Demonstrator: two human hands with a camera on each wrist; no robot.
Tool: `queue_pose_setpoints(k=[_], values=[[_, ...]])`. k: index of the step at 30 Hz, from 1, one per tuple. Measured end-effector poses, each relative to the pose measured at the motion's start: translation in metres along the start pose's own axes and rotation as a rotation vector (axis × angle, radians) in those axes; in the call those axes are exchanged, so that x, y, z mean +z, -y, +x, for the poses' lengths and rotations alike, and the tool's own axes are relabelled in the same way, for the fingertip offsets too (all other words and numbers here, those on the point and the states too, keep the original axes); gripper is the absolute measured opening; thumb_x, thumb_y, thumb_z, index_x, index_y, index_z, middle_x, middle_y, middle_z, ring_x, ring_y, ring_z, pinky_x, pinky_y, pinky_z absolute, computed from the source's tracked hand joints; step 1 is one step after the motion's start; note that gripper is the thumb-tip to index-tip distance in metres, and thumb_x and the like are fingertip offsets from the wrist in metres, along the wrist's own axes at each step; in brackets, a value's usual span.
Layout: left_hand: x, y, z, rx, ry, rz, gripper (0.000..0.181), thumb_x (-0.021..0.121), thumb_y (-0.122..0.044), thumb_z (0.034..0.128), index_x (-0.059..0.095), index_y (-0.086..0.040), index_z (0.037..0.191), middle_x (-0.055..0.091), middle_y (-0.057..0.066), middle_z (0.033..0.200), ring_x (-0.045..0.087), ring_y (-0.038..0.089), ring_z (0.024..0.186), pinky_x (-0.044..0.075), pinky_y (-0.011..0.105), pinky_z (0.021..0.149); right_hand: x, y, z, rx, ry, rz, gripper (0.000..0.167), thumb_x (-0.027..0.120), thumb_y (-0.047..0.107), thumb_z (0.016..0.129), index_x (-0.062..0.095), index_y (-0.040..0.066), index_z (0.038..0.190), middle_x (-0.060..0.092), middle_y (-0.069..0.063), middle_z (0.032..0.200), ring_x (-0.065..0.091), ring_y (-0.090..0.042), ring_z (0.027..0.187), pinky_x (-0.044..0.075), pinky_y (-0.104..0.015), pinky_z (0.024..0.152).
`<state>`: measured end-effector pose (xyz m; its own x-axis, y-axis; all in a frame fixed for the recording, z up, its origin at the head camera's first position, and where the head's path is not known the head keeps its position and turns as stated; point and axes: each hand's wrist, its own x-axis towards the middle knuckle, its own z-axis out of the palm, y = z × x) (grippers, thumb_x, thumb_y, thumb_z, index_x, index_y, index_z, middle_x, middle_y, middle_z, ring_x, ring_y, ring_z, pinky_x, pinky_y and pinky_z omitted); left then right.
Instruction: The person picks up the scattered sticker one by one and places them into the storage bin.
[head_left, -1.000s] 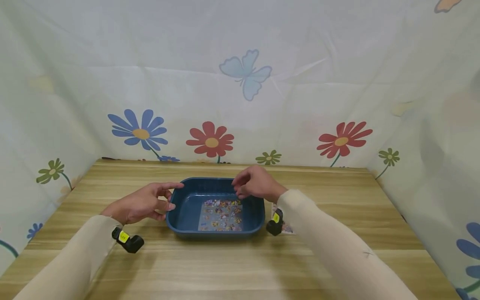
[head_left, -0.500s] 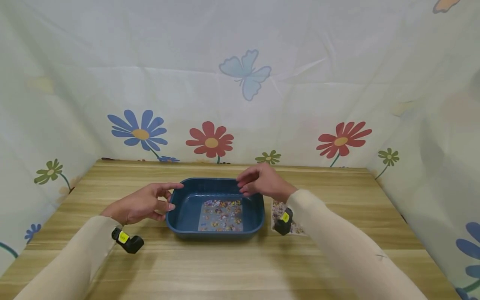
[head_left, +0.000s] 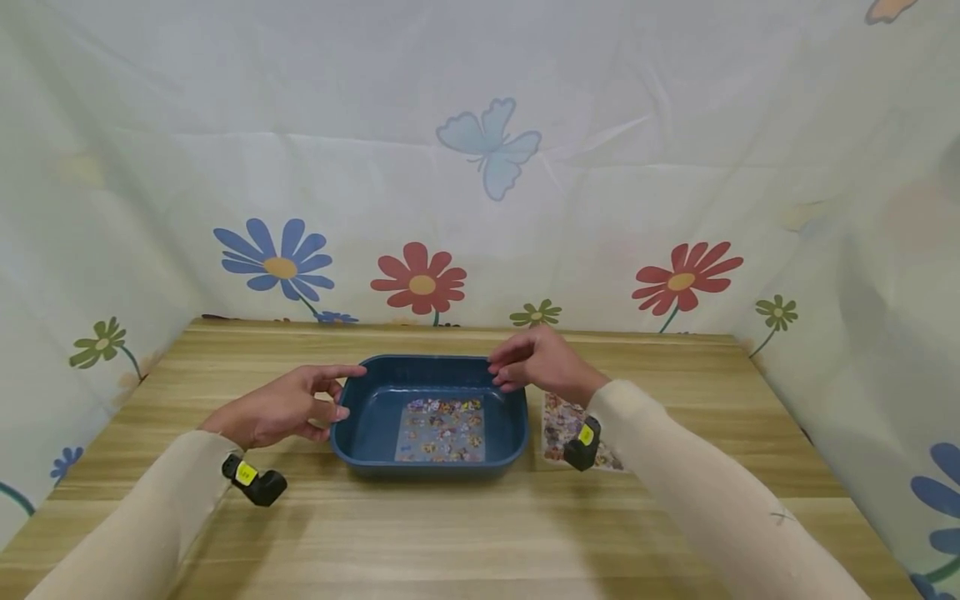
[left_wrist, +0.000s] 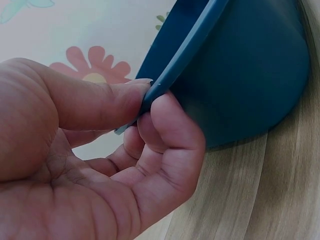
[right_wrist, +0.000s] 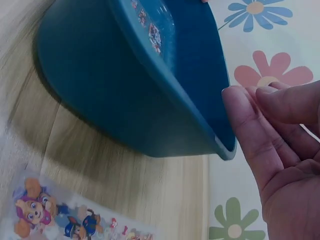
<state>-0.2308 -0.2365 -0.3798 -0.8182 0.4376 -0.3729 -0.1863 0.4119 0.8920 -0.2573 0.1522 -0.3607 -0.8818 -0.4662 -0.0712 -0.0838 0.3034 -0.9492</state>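
A blue basin point(head_left: 360, 461) stands on the table, with a clear sheet of small cartoon stickers point(head_left: 442, 433) lying flat inside it. My left hand point(head_left: 281, 408) pinches the basin's left rim; in the left wrist view the thumb and index finger of that hand point(left_wrist: 115, 135) meet on the rim point(left_wrist: 182, 55). Over the basin's back right corner, my right hand point(head_left: 547, 367) hovers with bent, relaxed fingers. In the right wrist view that hand point(right_wrist: 280, 135) is beside the rim point(right_wrist: 170, 82), and nothing shows between its fingers.
A second sticker sheet point(head_left: 558, 429) lies on the wooden table point(head_left: 450, 533) just right of the basin, partly under my right wrist; the right wrist view shows its cartoon figures point(right_wrist: 75, 220). A flower-printed curtain point(head_left: 585, 167) hangs behind and at both sides.
My right hand has moved rightward from above the basin's inside to its back right corner, uncovering more of the second sheet. The left hand and the basin have stayed in place.
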Motion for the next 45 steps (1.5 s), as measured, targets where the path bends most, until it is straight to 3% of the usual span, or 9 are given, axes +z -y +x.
queue_pose_setpoints(k=[7, 12, 16, 27, 37, 45], values=[[0.002, -0.001, 0.002, -0.024, -0.023, -0.01, 0.078, 0.067, -0.001, 0.0969, 0.03, -0.013, 0.164, 0.044, 0.016, 0.116, 0.059, 0.024, 0.086, 0.059, 0.033, 0.073, -0.01, -0.004, -0.007, -0.019, -0.005, 0.022, 0.031, 0.066, -0.005, 0.096, 0.067, -0.013, 0.126, 0.069, -0.037, 0.119, 0.074, -0.046, 0.104, 0.064, -0.042, 0.083], [0.002, -0.002, 0.001, -0.02, -0.02, -0.005, 0.077, 0.066, -0.001, 0.0973, 0.029, -0.013, 0.164, 0.044, 0.016, 0.115, 0.059, 0.024, 0.085, 0.059, 0.033, 0.072, -0.018, -0.009, -0.01, -0.024, -0.01, 0.009, 0.03, 0.067, -0.005, 0.096, 0.068, -0.012, 0.125, 0.068, -0.037, 0.119, 0.077, -0.038, 0.099, 0.064, -0.04, 0.082], [0.001, -0.001, 0.001, -0.017, -0.017, 0.001, 0.077, 0.065, -0.001, 0.0973, 0.029, -0.012, 0.164, 0.044, 0.016, 0.115, 0.058, 0.024, 0.085, 0.058, 0.033, 0.072, -0.024, -0.013, -0.014, -0.034, -0.023, -0.018, 0.029, 0.068, -0.005, 0.095, 0.069, -0.011, 0.123, 0.071, -0.032, 0.116, 0.078, -0.028, 0.094, 0.064, -0.043, 0.082], [0.002, -0.002, 0.0, -0.024, -0.022, -0.004, 0.077, 0.067, -0.001, 0.0968, 0.03, -0.013, 0.164, 0.044, 0.015, 0.114, 0.058, 0.024, 0.086, 0.059, 0.034, 0.074, -0.036, -0.025, -0.022, 0.029, -0.066, -0.03, 0.028, 0.067, -0.006, 0.094, 0.072, -0.006, 0.122, 0.072, -0.028, 0.115, 0.077, -0.03, 0.094, 0.063, -0.049, 0.086], [0.002, -0.002, 0.0, -0.011, -0.015, 0.002, 0.077, 0.067, -0.002, 0.0964, 0.032, -0.013, 0.163, 0.045, 0.015, 0.113, 0.058, 0.025, 0.088, 0.058, 0.035, 0.074, -0.05, -0.04, -0.031, 0.018, -0.065, -0.145, 0.027, 0.07, -0.004, 0.093, 0.072, -0.005, 0.12, 0.07, -0.034, 0.118, 0.075, -0.039, 0.1, 0.063, -0.046, 0.085], [0.002, -0.002, 0.001, -0.025, -0.026, 0.005, 0.077, 0.067, -0.001, 0.0964, 0.032, -0.014, 0.164, 0.044, 0.016, 0.114, 0.059, 0.025, 0.086, 0.058, 0.033, 0.072, -0.058, -0.051, -0.035, 0.036, -0.088, -0.269, 0.031, 0.072, -0.004, 0.09, 0.072, -0.005, 0.121, 0.073, -0.027, 0.116, 0.075, -0.025, 0.098, 0.063, -0.036, 0.084]])
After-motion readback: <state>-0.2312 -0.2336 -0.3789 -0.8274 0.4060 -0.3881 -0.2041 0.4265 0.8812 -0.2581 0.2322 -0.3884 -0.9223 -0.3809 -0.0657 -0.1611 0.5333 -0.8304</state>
